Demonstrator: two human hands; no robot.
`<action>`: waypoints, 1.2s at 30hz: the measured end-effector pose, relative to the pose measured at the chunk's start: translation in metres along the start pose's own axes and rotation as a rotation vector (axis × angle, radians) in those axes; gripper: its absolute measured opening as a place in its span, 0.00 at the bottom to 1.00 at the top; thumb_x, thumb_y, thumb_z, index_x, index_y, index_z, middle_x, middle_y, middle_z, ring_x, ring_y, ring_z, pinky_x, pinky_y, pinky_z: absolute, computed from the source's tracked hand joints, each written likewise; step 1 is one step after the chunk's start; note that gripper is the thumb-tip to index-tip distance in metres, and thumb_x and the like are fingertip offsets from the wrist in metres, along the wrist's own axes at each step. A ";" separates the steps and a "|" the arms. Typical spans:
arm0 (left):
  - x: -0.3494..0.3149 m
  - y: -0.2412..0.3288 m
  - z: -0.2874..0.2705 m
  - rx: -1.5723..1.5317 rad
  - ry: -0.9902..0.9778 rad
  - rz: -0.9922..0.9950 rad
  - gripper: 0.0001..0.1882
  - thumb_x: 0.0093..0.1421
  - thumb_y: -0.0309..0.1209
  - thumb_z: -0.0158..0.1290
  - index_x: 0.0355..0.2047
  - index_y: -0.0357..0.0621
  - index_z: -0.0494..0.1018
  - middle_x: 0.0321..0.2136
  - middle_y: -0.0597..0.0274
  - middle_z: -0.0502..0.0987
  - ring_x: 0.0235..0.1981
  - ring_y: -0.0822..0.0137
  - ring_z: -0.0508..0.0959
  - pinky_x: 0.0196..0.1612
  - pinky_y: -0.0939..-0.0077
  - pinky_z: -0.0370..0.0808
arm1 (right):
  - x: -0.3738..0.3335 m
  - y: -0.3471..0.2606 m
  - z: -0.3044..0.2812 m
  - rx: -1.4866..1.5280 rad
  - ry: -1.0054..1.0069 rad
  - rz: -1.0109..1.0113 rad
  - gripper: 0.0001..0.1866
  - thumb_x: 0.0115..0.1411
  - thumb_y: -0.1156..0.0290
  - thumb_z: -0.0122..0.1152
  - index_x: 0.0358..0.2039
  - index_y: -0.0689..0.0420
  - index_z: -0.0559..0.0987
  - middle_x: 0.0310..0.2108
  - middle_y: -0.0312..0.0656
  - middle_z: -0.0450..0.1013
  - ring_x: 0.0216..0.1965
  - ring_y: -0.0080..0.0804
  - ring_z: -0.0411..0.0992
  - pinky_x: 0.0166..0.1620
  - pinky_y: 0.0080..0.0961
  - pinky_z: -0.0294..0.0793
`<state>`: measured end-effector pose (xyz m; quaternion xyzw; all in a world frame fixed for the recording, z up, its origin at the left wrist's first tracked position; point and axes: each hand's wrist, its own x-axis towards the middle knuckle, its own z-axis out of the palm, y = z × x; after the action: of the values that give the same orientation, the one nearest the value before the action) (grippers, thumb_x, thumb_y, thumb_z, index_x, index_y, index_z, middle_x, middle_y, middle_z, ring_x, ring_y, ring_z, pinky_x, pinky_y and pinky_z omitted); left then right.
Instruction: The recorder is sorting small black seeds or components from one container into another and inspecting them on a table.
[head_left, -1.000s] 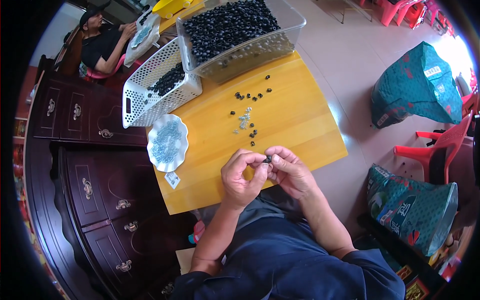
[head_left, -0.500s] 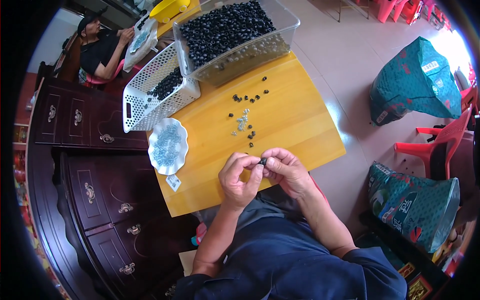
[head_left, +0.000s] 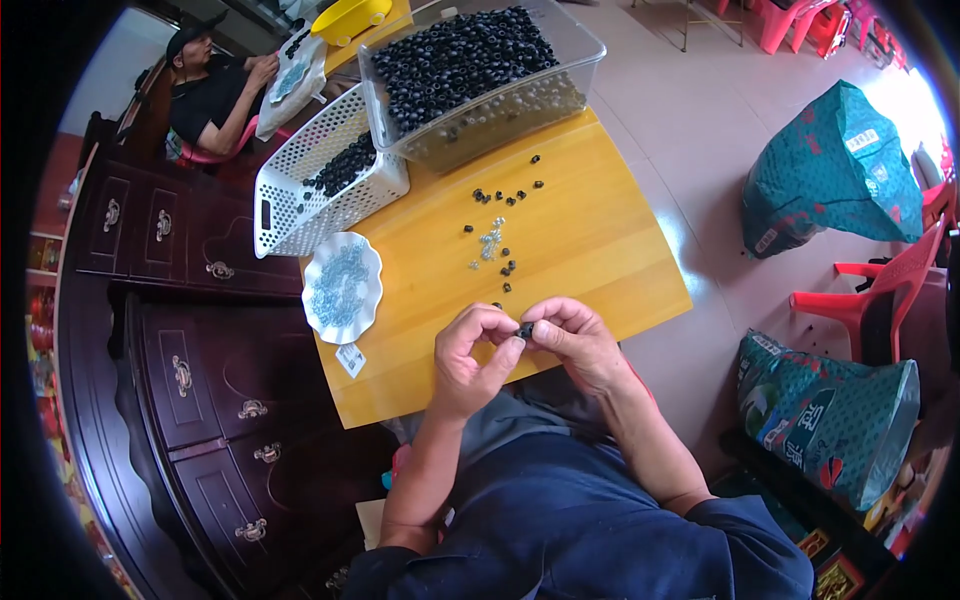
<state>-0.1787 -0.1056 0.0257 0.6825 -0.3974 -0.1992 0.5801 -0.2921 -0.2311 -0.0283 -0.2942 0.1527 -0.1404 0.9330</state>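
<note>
Over the near edge of the yellow wooden table, my left hand (head_left: 468, 360) and my right hand (head_left: 582, 350) meet fingertip to fingertip. Between them is a small black bead-like plastic piece (head_left: 525, 330), pinched by thumb and finger from both sides. Its details are partly covered by my fingers. Just beyond my hands, several loose black pieces (head_left: 507, 266) lie scattered on the wood, beside a little pile of small clear pieces (head_left: 490, 243). To the left, a white scalloped plate (head_left: 374, 300) holds many more of the clear, bluish pieces.
A clear plastic bin (head_left: 470, 140) heaped with black pieces stands at the table's far side, next to a white perforated basket (head_left: 378, 205). Dark drawers (head_left: 190, 400) flank the left. Green bags (head_left: 830, 170) and a red chair (head_left: 850, 300) are right. Another person (head_left: 215, 100) sits far left.
The view has shifted slightly. My left thumb has slid a little down, and more of the black piece shows between my fingertips. The things on the table lie as before.
</note>
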 end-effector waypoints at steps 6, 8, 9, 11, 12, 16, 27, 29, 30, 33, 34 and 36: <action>0.005 -0.002 -0.025 -0.318 -0.281 -0.234 0.14 0.57 0.22 0.62 0.44 0.32 0.77 0.32 0.69 0.71 0.32 0.78 0.70 0.36 0.85 0.68 | -0.001 -0.005 0.008 0.019 -0.105 0.001 0.12 0.60 0.73 0.68 0.40 0.56 0.73 0.35 0.34 0.77 0.37 0.22 0.77 0.44 0.20 0.76; 0.006 -0.005 -0.028 -0.262 -0.336 -0.188 0.17 0.57 0.22 0.63 0.47 0.32 0.77 0.31 0.69 0.70 0.32 0.79 0.69 0.35 0.86 0.67 | 0.001 -0.001 -0.001 0.004 -0.106 0.009 0.13 0.59 0.73 0.69 0.38 0.56 0.72 0.34 0.34 0.76 0.36 0.21 0.76 0.43 0.19 0.76; 0.007 -0.006 -0.029 -0.248 -0.369 -0.193 0.17 0.57 0.22 0.63 0.47 0.32 0.78 0.31 0.69 0.70 0.31 0.79 0.69 0.35 0.86 0.67 | 0.001 0.001 -0.004 -0.011 -0.107 0.018 0.13 0.59 0.73 0.70 0.37 0.55 0.71 0.33 0.34 0.76 0.36 0.20 0.76 0.42 0.17 0.75; 0.005 -0.007 -0.032 -0.232 -0.393 -0.202 0.17 0.57 0.23 0.63 0.48 0.32 0.78 0.31 0.69 0.70 0.31 0.78 0.69 0.34 0.86 0.67 | 0.001 -0.001 0.002 -0.007 -0.115 0.014 0.14 0.58 0.73 0.70 0.36 0.55 0.71 0.32 0.33 0.76 0.34 0.19 0.76 0.41 0.16 0.75; 0.004 -0.008 -0.032 -0.244 -0.386 -0.181 0.16 0.57 0.23 0.63 0.47 0.32 0.78 0.31 0.69 0.70 0.31 0.78 0.69 0.34 0.85 0.67 | 0.001 -0.002 0.004 -0.004 -0.122 0.006 0.14 0.58 0.72 0.71 0.35 0.54 0.71 0.31 0.33 0.76 0.33 0.18 0.75 0.40 0.15 0.74; 0.000 -0.009 -0.024 -0.353 -0.335 -0.164 0.14 0.57 0.22 0.64 0.43 0.33 0.79 0.30 0.68 0.69 0.31 0.78 0.69 0.34 0.85 0.67 | -0.002 0.002 -0.002 -0.013 -0.097 0.048 0.14 0.57 0.72 0.72 0.34 0.54 0.71 0.29 0.33 0.76 0.31 0.17 0.75 0.38 0.15 0.74; -0.002 -0.009 -0.019 -0.255 -0.272 -0.119 0.09 0.57 0.22 0.63 0.37 0.36 0.77 0.29 0.68 0.69 0.29 0.77 0.70 0.33 0.83 0.68 | -0.001 0.003 -0.004 -0.070 -0.077 0.058 0.13 0.57 0.72 0.72 0.33 0.55 0.72 0.28 0.32 0.76 0.30 0.17 0.74 0.37 0.15 0.74; 0.000 -0.006 -0.020 -0.212 -0.280 -0.100 0.08 0.57 0.22 0.63 0.37 0.36 0.77 0.29 0.67 0.70 0.29 0.77 0.71 0.33 0.83 0.68 | -0.001 0.004 -0.007 -0.084 -0.082 0.068 0.13 0.57 0.72 0.72 0.33 0.55 0.72 0.29 0.32 0.76 0.31 0.17 0.74 0.37 0.15 0.73; 0.000 -0.006 -0.020 -0.176 -0.282 -0.092 0.08 0.57 0.22 0.63 0.37 0.36 0.77 0.29 0.67 0.71 0.29 0.77 0.71 0.33 0.83 0.69 | -0.001 0.005 -0.009 -0.100 -0.081 0.076 0.13 0.57 0.72 0.72 0.33 0.55 0.72 0.29 0.32 0.76 0.31 0.17 0.74 0.37 0.15 0.73; -0.003 -0.009 -0.022 -0.144 -0.272 -0.095 0.08 0.57 0.23 0.63 0.36 0.37 0.77 0.30 0.65 0.73 0.28 0.76 0.72 0.33 0.82 0.69 | 0.000 0.004 -0.008 -0.109 -0.094 0.097 0.13 0.57 0.72 0.72 0.34 0.55 0.73 0.30 0.32 0.76 0.31 0.16 0.74 0.37 0.14 0.73; -0.003 -0.009 -0.022 -0.119 -0.271 -0.091 0.08 0.57 0.23 0.63 0.36 0.38 0.77 0.30 0.66 0.73 0.29 0.76 0.72 0.33 0.82 0.69 | 0.000 0.003 -0.008 -0.110 -0.099 0.100 0.13 0.57 0.72 0.72 0.34 0.55 0.73 0.30 0.32 0.76 0.31 0.16 0.74 0.37 0.14 0.73; -0.003 -0.008 -0.023 -0.091 -0.264 -0.086 0.08 0.56 0.24 0.63 0.36 0.38 0.77 0.30 0.66 0.73 0.29 0.76 0.72 0.33 0.82 0.69 | 0.001 0.002 -0.007 -0.144 -0.107 0.107 0.13 0.57 0.72 0.71 0.34 0.55 0.73 0.30 0.31 0.76 0.32 0.16 0.74 0.37 0.15 0.73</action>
<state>-0.1612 -0.0884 0.0230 0.6398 -0.4313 -0.3296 0.5441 -0.2931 -0.2329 -0.0352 -0.3590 0.1281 -0.0632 0.9224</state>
